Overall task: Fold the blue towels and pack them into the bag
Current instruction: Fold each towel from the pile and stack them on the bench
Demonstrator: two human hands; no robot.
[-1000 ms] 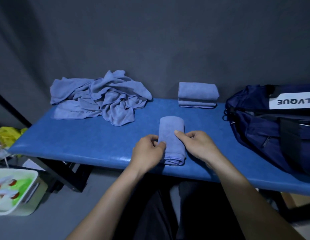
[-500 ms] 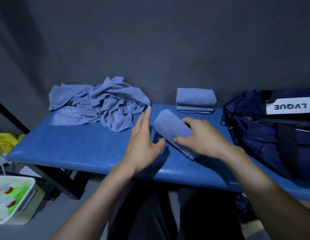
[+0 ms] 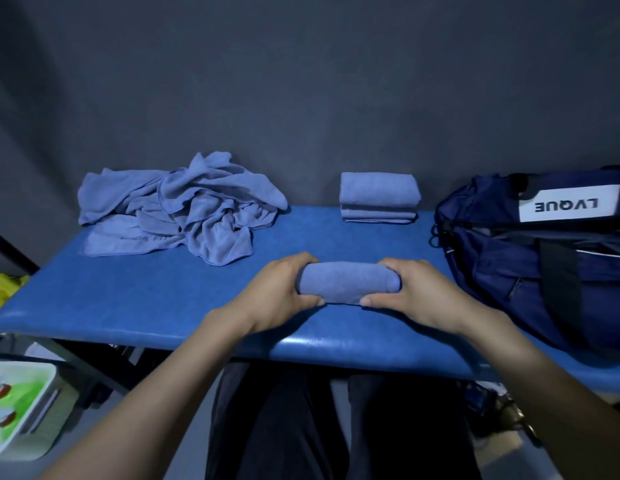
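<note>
Blue cloth everywhere: a folded towel (image 3: 348, 282) lies crosswise at centre frame on the bench (image 3: 145, 299), gripped at both ends. Left hand (image 3: 277, 294) curls round its left end, thumb under the near edge & fingers over the top; right hand (image 3: 409, 294) does the same on the right end, so neither hand is open. Holding both ends prob. keeps the folds from springing loose while it's carried as one bundle. Stack (image 3: 379, 197) of done towels sits upper centre-right against the wall, likely parked there til packing. Pile (image 3: 180, 209) of unfolded ones sprawls upper left, well apart, so folded & unfolded don't mix. Bag (image 3: 543, 271) rests at right edge, label upside down to the viewer, near the right hand; can't tell if its mouth is open. Judging by the pile, the task's less than half done.
</note>
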